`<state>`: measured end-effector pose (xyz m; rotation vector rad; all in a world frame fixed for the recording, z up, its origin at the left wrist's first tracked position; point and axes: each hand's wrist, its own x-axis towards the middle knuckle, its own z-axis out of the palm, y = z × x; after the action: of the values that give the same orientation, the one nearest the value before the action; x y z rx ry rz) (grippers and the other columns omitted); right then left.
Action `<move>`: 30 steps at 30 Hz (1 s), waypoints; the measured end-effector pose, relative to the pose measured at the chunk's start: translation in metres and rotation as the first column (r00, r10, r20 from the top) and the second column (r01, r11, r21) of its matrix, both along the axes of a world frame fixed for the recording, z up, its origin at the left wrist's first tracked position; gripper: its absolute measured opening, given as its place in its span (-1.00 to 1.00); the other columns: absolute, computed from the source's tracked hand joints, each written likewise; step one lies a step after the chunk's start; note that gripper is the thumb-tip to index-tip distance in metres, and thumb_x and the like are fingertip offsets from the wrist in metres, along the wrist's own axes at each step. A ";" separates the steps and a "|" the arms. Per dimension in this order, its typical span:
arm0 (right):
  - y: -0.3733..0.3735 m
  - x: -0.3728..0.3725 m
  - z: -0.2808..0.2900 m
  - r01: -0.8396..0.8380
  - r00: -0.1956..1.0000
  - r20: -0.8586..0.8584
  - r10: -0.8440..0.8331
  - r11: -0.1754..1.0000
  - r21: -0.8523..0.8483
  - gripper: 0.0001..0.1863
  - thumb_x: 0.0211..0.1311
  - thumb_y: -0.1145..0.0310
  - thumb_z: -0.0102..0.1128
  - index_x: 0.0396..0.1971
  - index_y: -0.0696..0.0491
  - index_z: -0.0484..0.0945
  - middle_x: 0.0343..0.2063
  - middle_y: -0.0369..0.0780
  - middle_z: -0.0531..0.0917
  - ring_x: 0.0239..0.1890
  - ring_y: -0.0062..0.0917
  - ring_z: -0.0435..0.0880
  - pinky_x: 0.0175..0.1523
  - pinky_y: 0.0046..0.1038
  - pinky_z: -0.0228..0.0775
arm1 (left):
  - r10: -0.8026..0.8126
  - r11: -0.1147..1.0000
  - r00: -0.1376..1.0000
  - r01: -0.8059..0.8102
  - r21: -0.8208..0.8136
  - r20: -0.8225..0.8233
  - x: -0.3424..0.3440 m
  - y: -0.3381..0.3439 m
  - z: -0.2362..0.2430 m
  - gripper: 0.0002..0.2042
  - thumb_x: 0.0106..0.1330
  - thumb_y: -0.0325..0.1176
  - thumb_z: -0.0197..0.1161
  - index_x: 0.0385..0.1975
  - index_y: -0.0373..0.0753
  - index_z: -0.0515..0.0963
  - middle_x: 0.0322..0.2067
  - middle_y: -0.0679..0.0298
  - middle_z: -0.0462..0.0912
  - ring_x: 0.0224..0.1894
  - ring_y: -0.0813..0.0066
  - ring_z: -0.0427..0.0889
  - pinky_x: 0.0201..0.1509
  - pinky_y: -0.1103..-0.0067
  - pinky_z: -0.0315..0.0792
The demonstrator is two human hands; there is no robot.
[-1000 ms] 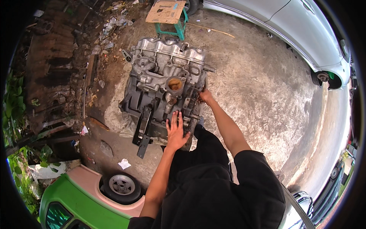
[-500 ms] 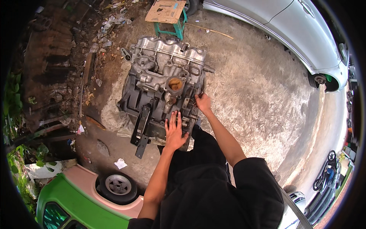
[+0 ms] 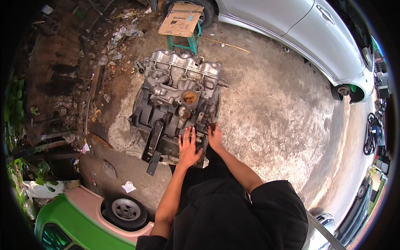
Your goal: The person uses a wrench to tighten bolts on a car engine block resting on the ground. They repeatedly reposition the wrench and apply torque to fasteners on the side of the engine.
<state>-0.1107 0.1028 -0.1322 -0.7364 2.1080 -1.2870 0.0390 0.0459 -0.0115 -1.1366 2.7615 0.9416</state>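
Note:
A greasy grey car engine [image 3: 143,104] stands on the ground in front of me. A silvery ribbed cover [image 3: 181,60] runs along its far side, and a round rusty-brown opening [image 3: 190,98] faces up near its middle. On its near left, a black metal bracket [image 3: 155,143] juts toward me. My left hand [image 3: 189,152] lies on the engine's near side, fingers stretched out and slightly apart, holding nothing. Close by, my right hand [image 3: 215,139] is at the near right corner with its fingers bent together around a small dark piece, too unclear to name.
Beyond the engine is a green stool [image 3: 192,43] with a cardboard sheet [image 3: 180,20] on top. A silver car [image 3: 266,18] is parked at the far right. Litter and planks line the left. At the near left is a green and pink vehicle [image 3: 89,216] with a wheel [image 3: 126,209].
My right hand has moved nearer to me along the engine's right side, closer to my left hand. My left hand stays on the near side. The view has shifted slightly.

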 end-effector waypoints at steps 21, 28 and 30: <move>0.002 -0.062 -0.030 0.377 0.862 0.377 -0.338 0.925 -0.033 -0.85 0.28 0.53 0.25 -0.20 0.23 0.54 -0.45 -0.11 0.70 -0.47 -0.50 0.71 -0.39 -0.45 0.58 | 0.000 1.000 1.000 0.000 0.001 -0.005 -0.001 0.000 0.004 0.03 0.14 -0.21 0.36 0.51 -0.23 -0.24 0.51 0.05 -0.18 0.56 0.12 -0.27 0.52 0.07 -0.32; -0.002 -0.076 -0.044 0.321 0.784 0.557 -0.274 0.947 0.014 -0.77 0.45 0.32 0.10 -0.18 0.22 0.46 -0.57 -0.14 0.64 -0.64 -0.54 0.57 -0.55 -0.48 0.42 | -0.009 1.000 1.000 0.009 0.012 0.020 -0.001 -0.001 0.003 0.02 0.17 -0.20 0.34 0.51 -0.24 -0.25 0.51 0.05 -0.21 0.56 0.10 -0.27 0.51 0.05 -0.31; -0.008 -0.078 -0.050 0.304 0.740 0.594 -0.315 0.945 0.122 -0.73 0.52 0.23 -0.02 -0.17 0.19 0.37 -0.60 -0.14 0.61 -0.69 -0.53 0.52 -0.59 -0.48 0.33 | -0.011 1.000 1.000 0.011 0.009 0.023 -0.002 -0.001 0.002 0.02 0.18 -0.20 0.34 0.51 -0.23 -0.25 0.51 0.05 -0.21 0.56 0.09 -0.27 0.51 0.05 -0.31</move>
<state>-0.1883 0.0953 -0.1822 0.0749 1.7268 -1.4311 0.0375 0.0448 -0.0092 -1.1231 2.7394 0.9329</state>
